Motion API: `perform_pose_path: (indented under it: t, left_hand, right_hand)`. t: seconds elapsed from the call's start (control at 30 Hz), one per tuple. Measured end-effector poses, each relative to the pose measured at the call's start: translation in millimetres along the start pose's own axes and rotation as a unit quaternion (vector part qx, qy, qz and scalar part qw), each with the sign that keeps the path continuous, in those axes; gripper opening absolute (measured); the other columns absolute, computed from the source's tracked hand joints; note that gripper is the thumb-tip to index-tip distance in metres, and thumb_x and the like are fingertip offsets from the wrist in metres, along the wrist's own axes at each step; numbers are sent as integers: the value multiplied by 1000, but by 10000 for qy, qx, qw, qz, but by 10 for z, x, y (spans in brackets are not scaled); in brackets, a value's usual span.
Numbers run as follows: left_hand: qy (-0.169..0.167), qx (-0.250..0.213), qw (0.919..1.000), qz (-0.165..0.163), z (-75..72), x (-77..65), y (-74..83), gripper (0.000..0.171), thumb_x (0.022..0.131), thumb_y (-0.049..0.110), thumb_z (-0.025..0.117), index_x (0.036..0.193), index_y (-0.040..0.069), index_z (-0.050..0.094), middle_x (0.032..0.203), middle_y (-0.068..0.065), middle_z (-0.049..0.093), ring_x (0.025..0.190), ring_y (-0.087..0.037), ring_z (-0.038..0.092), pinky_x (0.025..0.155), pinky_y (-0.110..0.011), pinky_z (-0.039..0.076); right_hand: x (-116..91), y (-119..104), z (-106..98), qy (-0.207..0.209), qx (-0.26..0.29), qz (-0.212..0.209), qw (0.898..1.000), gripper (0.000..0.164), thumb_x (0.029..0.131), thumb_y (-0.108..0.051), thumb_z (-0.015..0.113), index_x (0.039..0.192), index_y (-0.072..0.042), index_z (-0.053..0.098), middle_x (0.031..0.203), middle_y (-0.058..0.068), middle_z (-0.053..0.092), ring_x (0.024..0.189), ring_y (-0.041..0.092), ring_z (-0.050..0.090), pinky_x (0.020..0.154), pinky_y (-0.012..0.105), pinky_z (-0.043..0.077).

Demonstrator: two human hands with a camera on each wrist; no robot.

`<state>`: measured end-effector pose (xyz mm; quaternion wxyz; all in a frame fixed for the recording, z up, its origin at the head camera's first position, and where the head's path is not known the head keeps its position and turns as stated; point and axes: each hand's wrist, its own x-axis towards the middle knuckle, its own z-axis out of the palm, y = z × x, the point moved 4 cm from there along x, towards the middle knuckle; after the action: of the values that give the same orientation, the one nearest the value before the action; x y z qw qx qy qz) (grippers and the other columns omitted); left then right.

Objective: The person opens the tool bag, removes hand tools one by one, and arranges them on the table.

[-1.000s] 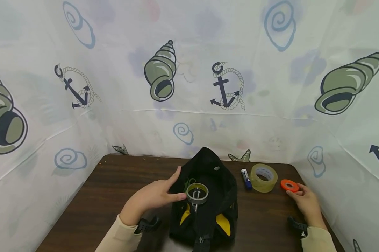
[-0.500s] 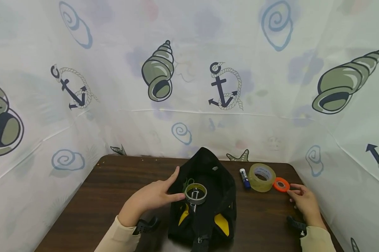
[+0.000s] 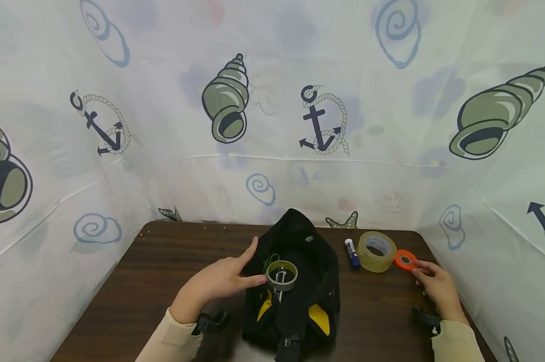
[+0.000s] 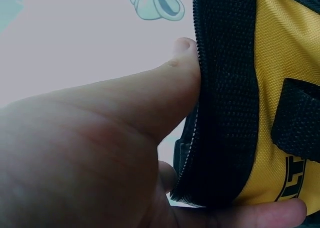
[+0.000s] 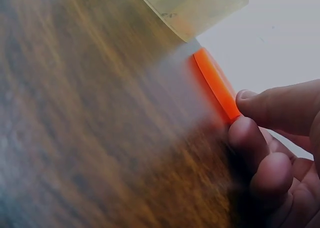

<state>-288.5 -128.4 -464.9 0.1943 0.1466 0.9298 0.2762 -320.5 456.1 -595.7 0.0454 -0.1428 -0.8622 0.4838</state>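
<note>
A black and yellow tool bag [image 3: 318,271] sits on the table with its mouth open. My left hand [image 3: 213,281] rests against its left side, fingers straight and spread; in the left wrist view one thumb [image 4: 175,83] lies along the zipper edge. A narrow grey roll of tape [image 3: 281,275] is at the bag's mouth beside green-handled scissors [image 3: 271,260]. At the right, my right hand [image 3: 440,286] pinches the rim of an orange roll of tape [image 5: 215,83] between thumb and fingertip. The orange roll stands close beside a wide clear roll of packing tape [image 3: 376,251].
A blue and white glue stick [image 3: 352,254] lies between the bag and the packing tape. The dark wooden table [image 3: 164,261] backs onto a hanging white sheet [image 3: 272,191] printed with shells and anchors.
My right hand has moved the orange roll left, up against the packing tape, its fingertips loosening briefly and then back at its rim. The left hand and bag look unchanged.
</note>
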Motion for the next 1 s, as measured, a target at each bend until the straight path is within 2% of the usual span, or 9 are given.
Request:
perform_pose_path:
  t: [0.03, 0.1, 0.27, 0.4, 0.47, 0.63, 0.7, 0.83, 1.0]
  left_hand:
    - [-9, 3, 10000, 4, 1, 2, 1, 107, 96, 80, 63, 175, 44, -1, 108, 1, 76, 117, -25, 75, 104, -59, 57]
    - [7, 24, 10000, 23, -2, 4, 3, 108, 96, 80, 62, 175, 44, -1, 111, 0, 77, 117, -25, 75, 105, -59, 57]
    - [30, 27, 10000, 34, 7, 5, 1, 106, 95, 82, 62, 174, 47, 0, 135, -8, 75, 125, -28, 73, 107, -60, 56]
    - [31, 4, 10000, 54, 15, 8, 2, 106, 95, 82, 61, 174, 46, 1, 148, -11, 69, 130, -30, 71, 109, -60, 55]
    - [34, 16, 10000, 59, 14, 12, 7, 107, 95, 83, 61, 174, 46, 0, 147, -11, 70, 129, -29, 71, 108, -59, 55]
    - [19, 26, 10000, 46, 9, 26, 10, 106, 97, 78, 63, 175, 44, 0, 126, -3, 77, 119, -25, 75, 105, -58, 57]
    - [17, 20, 10000, 46, 10, 24, 10, 105, 98, 76, 64, 175, 43, 1, 126, -4, 77, 119, -25, 75, 105, -58, 57]
    - [24, -7, 10000, 67, 14, 6, 13, 106, 97, 76, 64, 176, 42, 2, 142, -10, 73, 125, -28, 73, 107, -59, 56]
    - [12, -8, 10000, 39, 0, -12, 18, 106, 96, 79, 63, 175, 45, 0, 143, -9, 72, 126, -29, 73, 107, -60, 56]
  right_hand:
    - [1, -2, -1, 10, 0, 3, 10000, 51, 110, -27, 69, 150, 4, 61, 96, -14, 67, 75, 8, 64, 58, 31, 56]
    - [4, -2, 2, 31, -3, 4, 10000, 51, 110, -27, 70, 150, 3, 60, 98, -14, 67, 76, 7, 64, 59, 31, 56]
    - [7, 17, 18, 138, 28, 62, 9999, 50, 109, -28, 70, 149, 1, 61, 98, -16, 68, 78, 4, 65, 60, 31, 57]
    - [10, 26, 17, 323, 125, 84, 9994, 47, 110, -29, 68, 146, 0, 62, 98, -10, 69, 76, 5, 66, 58, 32, 56]
    - [16, 32, 10, 474, 248, 159, 9984, 46, 111, -31, 66, 145, -1, 62, 98, -10, 69, 75, 5, 66, 57, 32, 56]
    - [11, 19, -12, 945, 751, 354, 9921, 40, 112, -32, 65, 140, -3, 64, 93, -13, 66, 73, 5, 68, 57, 30, 58]
    - [3, 2, -12, 1084, 1000, 296, 9886, 38, 111, -30, 67, 137, -3, 65, 90, -13, 66, 71, 6, 68, 57, 28, 59]
    - [-7, -25, 6, 1247, 1393, 38, 9824, 33, 108, -26, 72, 130, -2, 68, 87, -12, 67, 68, 7, 67, 57, 24, 59]
    - [3, -90, 41, 1452, 1715, -206, 9742, 28, 105, -22, 76, 125, -3, 71, 85, -11, 67, 69, 7, 67, 61, 20, 58]
